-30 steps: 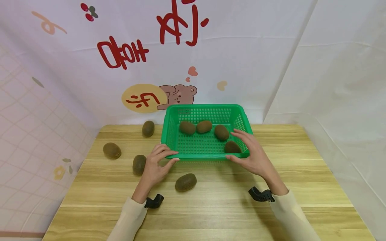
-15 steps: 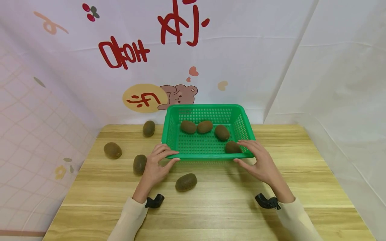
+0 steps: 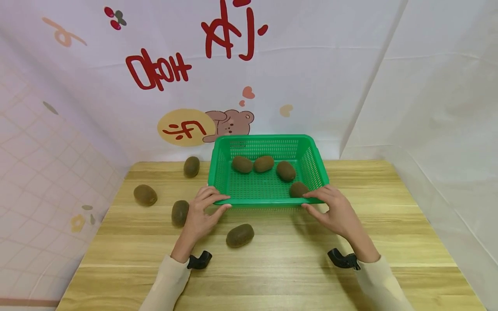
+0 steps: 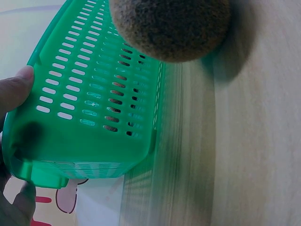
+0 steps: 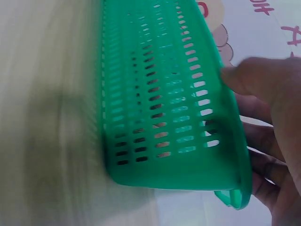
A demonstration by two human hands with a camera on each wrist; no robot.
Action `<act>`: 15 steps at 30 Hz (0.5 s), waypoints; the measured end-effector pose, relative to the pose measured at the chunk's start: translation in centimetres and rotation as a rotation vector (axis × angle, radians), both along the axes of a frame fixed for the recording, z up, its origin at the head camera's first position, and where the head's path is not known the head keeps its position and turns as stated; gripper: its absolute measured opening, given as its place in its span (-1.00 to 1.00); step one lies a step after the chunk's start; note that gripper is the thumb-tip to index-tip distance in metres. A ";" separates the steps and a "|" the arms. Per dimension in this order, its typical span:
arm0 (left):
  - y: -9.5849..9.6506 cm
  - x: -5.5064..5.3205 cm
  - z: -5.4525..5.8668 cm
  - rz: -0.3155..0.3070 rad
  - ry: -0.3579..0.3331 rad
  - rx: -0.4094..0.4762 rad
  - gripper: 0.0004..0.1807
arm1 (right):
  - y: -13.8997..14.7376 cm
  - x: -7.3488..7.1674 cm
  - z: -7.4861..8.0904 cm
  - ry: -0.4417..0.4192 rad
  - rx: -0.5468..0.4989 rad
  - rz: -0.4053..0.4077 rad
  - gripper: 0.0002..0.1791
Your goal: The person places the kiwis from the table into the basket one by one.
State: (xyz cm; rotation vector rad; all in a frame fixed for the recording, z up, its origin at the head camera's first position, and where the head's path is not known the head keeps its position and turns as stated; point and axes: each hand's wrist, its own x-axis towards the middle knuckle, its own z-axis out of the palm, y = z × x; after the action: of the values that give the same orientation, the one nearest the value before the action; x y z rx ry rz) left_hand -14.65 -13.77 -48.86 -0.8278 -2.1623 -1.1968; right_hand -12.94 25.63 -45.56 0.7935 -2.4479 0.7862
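A green plastic basket (image 3: 256,201) with slotted walls stands at the back of the table, and several brown kiwis (image 3: 263,163) lie inside it. My left hand (image 3: 202,216) grips the basket's front left corner, thumb in front of the rim and fingers over it. At the front right corner my right hand (image 3: 336,211) pinches the rim in the same way, its fingertips overlapping the nearest kiwi (image 3: 298,190) in the head view. The right wrist view shows the right thumb (image 5: 240,75) pressed on the rim. In the left wrist view a kiwi (image 4: 171,28) looms close in front of the basket wall.
Outside the basket, one kiwi (image 3: 240,236) lies in front of it. To its left are another kiwi (image 3: 180,213) beside my left hand, one at the far left (image 3: 145,195) and one near the back edge (image 3: 191,166). A printed white cloth (image 3: 311,77) hangs behind the wooden table (image 3: 272,276).
My right hand has moved right along the front rim, from over the inside of the basket to the corner, and its fingers have closed onto the rim. My left hand stays put.
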 end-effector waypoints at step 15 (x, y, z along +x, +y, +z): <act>-0.2 0.1 -0.1 -0.004 0.008 0.003 -0.70 | 0.5 -0.9 0.6 -0.152 -0.027 0.043 -0.75</act>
State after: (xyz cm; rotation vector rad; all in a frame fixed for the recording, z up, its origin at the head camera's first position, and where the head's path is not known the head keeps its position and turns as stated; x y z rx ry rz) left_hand -14.59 -13.95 -49.01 -0.8343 -2.1534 -1.1959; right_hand -13.85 26.11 -44.97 0.8051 -2.5544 0.9248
